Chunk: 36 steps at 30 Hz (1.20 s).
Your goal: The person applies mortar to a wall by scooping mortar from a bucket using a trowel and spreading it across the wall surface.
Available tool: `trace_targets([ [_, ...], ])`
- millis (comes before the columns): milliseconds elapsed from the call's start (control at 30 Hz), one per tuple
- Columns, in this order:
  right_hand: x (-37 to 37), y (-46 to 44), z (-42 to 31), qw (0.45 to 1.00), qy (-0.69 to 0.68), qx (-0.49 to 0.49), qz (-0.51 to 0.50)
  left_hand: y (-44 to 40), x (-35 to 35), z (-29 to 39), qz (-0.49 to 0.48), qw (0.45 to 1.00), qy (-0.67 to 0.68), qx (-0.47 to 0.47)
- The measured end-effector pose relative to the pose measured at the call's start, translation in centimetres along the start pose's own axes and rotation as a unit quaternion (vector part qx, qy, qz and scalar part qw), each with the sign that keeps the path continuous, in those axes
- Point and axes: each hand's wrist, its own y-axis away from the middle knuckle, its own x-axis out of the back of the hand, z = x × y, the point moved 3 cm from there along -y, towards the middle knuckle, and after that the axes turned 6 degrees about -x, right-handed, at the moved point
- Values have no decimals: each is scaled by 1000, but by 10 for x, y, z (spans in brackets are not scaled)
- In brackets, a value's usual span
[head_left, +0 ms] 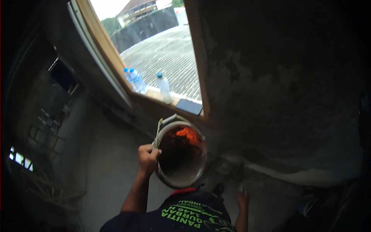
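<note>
So the left hand [148, 156] is clenched on the edge of a bucket [179, 166], thumb hooked over the rim and the rest of the fingers wrapped round the outside. The bucket is right in front of the body, below the window [156, 50], tilted so its mouth faces up at the camera. It's got a pale, crusty rim, a handle [176, 117] looping at the far side, and a bright orange-red patch [187, 135] inside (no clue what that is, the rest in there is just dark).

The right hand [243, 197] is down by the other side, well apart from the bucket. There's something pale and shiny right at its fingertips, but it's too small and dim to say whether it's holding anything or how far open it is.

Writing: the shirt [181, 216] has green print, upside down from here, reading "PANITIA QURBAN 1446 H", plus "INDAH" nearby. The smaller lines are too blurry to read.

On the sill [154, 92] there are two blue-capped bottles [137, 82] side by side, another bottle [164, 89] with a teal cap, and a dark phone [189, 106]. Can't read any brand on them.
</note>
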Motion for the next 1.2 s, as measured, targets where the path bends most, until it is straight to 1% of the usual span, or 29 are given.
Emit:
trace_targets([
  [33,1,-6,-1,990,-4,114,87,1,-2,12,3,1000,6,-7],
  [67,22,9,-36,994,-104,28,-35,6,-5,14,7,998,60,6],
  [100,46,22,-80,986,-115,92,-73,1,-8,26,16,998,64,-6],
  [133,68,38,-103,974,-119,146,-123,17,-8,36,29,998,62,-3],
  [167,87,46,-122,968,-106,160,-159,22,-12,43,36,998,57,9],
  [200,98,51,-140,961,-95,175,-191,24,-12,48,38,998,57,-13],
  [233,105,55,-159,961,-89,174,-198,26,-13,53,38,997,57,-36],
  [267,112,63,-185,928,-39,344,-136,27,-15,56,43,997,55,-31],
  [300,118,75,-209,863,10,501,-69,29,-17,64,44,997,47,-45],
  [333,121,80,-228,862,11,502,-74,30,-19,68,44,996,40,-61],
  [400,118,94,-264,838,60,533,-101,36,-19,70,49,997,24,-59],
  [433,115,100,-280,838,61,533,-105,37,-20,72,40,996,-3,-78],
  [500,102,114,-313,785,183,586,-81,36,-24,82,30,994,-40,-100],
  [533,93,120,-330,786,184,585,-84,34,-23,85,30,994,-41,-97],
  [600,70,132,-358,732,346,584,-52,29,-22,94,7,986,-86,-144],
  [633,60,134,-366,733,345,584,-54,27,-20,103,11,985,-90,-149],
  [667,47,133,-371,713,374,591,-50,25,-18,103,13,984,-93,-149],
  [700,38,133,-373,692,403,598,-47,26,-16,104,4,980,-102,-173],
  [767,31,136,-377,693,407,591,-72,25,-15,110,-12,971,-122,-207],
  [800,29,136,-380,695,412,582,-94,22,-16,108,-14,971,-125,-203],
  [833,30,138,-386,695,413,580,-100,18,-16,106,-15,970,-112,-214],
  [867,32,138,-388,694,422,568,-133,17,-18,103,-18,968,-101,-228],
  [900,34,138,-390,692,430,555,-166,13,-19,104,-22,968,-101,-227],
  [933,40,136,-384,695,429,551,-169,15,-25,108,-27,971,-104,-213],
  [1000,45,134,-374,699,431,511,-252,15,-26,107,-32,974,-106,-195],
  [1067,52,128,-364,701,431,501,-270,14,-28,101,-68,977,-93,-177],
  [1100,55,124,-360,702,428,492,-286,13,-31,101,-71,978,-90,-175],
  [1133,57,119,-356,703,430,488,-288,12,-35,104,-78,976,-87,-186],
  [1200,59,110,-346,726,323,456,-400,11,-41,105,-87,974,-83,-191],
])
